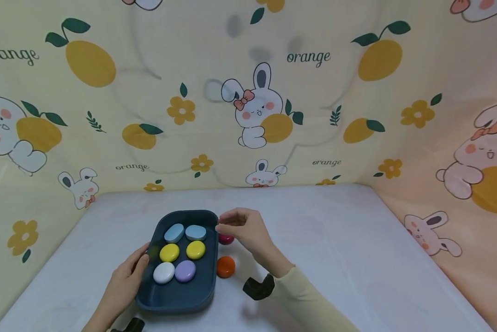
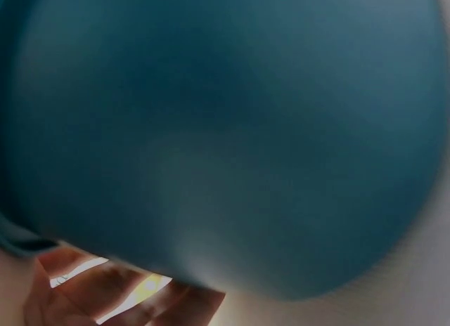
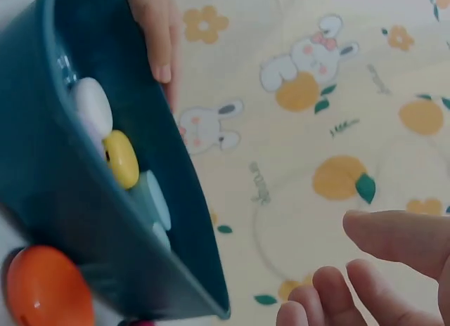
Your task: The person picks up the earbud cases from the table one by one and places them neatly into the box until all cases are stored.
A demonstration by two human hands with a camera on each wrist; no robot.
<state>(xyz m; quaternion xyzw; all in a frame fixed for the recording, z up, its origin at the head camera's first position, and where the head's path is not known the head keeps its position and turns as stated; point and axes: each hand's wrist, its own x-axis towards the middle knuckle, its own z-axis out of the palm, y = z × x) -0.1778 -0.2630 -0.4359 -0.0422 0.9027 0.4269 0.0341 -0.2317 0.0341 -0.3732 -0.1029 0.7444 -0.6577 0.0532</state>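
Blue tray (image 1: 177, 295) at lower centre, six smooth pieces (image 1: 195, 250) inside, left hand (image 1: 128, 276) gripping its left edge, right hand (image 1: 250, 233) loosely spread, holding nothing, near upper right rim

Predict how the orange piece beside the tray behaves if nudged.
The orange piece probably slides easily: its surface looks glossy. Its rounded edge may let it rock or roll. The adjacent tray would likely block it on one side.

Saw a white tabletop (image 1: 323, 249) bearing, and reaching well past, a rectangular dark blue tray (image 1: 182, 297). Found a glossy orange disc (image 1: 226, 267) just right of the tray and a partly hidden red disc (image 1: 226, 239) on that same side, nearer the tray's far end.
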